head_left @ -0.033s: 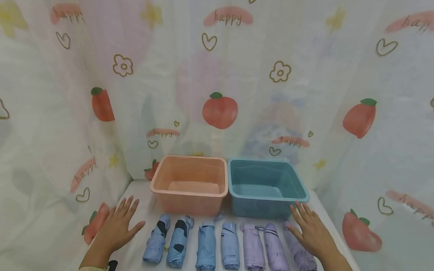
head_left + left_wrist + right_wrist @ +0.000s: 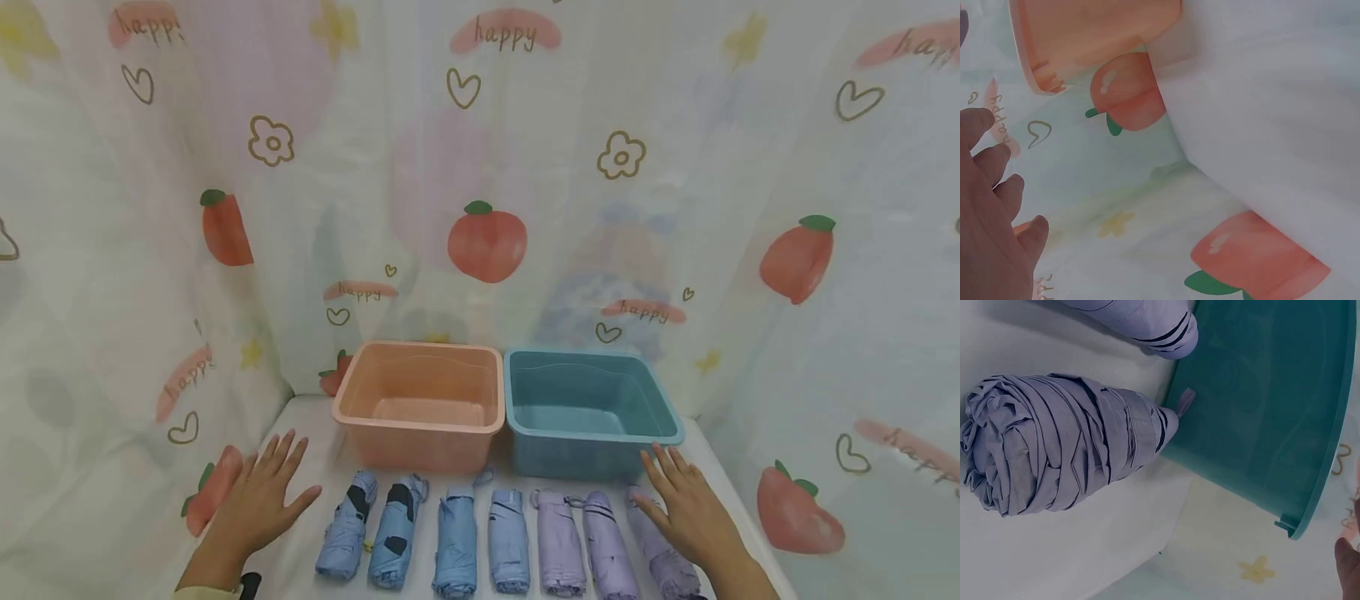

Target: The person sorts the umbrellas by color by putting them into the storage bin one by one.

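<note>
Your left hand (image 2: 258, 500) and right hand (image 2: 688, 512) hold nothing, fingers spread, one at each end of the row, perhaps to leave most of it in plain sight. Four blue umbrellas (image 2: 456, 542) and three purple umbrellas (image 2: 562, 542) lie rolled side by side, grouped by colour, likely so you can reach each one. Just behind them stand an orange bin (image 2: 420, 450) and a teal bin (image 2: 577, 457), tops upward. A fruit-printed curtain (image 2: 555, 108) surrounds the white desk (image 2: 296, 554) at the back and sides.
</note>
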Available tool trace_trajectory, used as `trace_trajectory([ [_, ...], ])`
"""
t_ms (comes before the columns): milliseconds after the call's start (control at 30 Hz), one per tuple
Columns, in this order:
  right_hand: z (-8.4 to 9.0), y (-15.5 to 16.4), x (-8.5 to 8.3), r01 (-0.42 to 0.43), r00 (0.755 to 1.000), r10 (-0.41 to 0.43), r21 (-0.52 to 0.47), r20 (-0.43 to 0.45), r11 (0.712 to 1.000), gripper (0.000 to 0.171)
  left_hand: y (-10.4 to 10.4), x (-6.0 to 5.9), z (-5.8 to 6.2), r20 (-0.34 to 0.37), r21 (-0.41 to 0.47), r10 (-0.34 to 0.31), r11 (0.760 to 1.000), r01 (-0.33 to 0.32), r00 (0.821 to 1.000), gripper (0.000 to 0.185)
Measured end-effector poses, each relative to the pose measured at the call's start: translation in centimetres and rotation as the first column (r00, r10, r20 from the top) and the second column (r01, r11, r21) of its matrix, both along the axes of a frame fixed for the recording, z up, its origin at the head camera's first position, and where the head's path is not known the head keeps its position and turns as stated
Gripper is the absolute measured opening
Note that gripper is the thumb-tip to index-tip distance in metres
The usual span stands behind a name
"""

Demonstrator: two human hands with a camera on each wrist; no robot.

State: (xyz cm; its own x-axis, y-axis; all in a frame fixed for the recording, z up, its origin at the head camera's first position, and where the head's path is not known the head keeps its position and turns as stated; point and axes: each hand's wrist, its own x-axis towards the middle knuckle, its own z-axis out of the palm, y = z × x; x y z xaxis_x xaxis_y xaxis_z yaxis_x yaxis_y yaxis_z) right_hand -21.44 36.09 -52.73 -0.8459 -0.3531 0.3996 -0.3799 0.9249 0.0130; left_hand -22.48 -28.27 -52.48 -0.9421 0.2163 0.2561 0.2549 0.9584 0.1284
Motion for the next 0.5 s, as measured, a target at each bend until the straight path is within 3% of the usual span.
trace_trajectory([
  [267,0.0,0.0,-0.1,0.018,0.998,-0.018,-0.016,0.054,1.0,0.074,0.2,-0.4,-0.7,0.005,-0.011,0.021,1.0,-0.021,1.0,0.09],
  [500,0.3,-0.1,0.5,0.034,0.994,-0.028,-0.06,0.107,0.998,0.073,0.4,-1.2,-0.7,-0.04,0.009,-0.022,1.0,0.022,0.999,0.087],
])
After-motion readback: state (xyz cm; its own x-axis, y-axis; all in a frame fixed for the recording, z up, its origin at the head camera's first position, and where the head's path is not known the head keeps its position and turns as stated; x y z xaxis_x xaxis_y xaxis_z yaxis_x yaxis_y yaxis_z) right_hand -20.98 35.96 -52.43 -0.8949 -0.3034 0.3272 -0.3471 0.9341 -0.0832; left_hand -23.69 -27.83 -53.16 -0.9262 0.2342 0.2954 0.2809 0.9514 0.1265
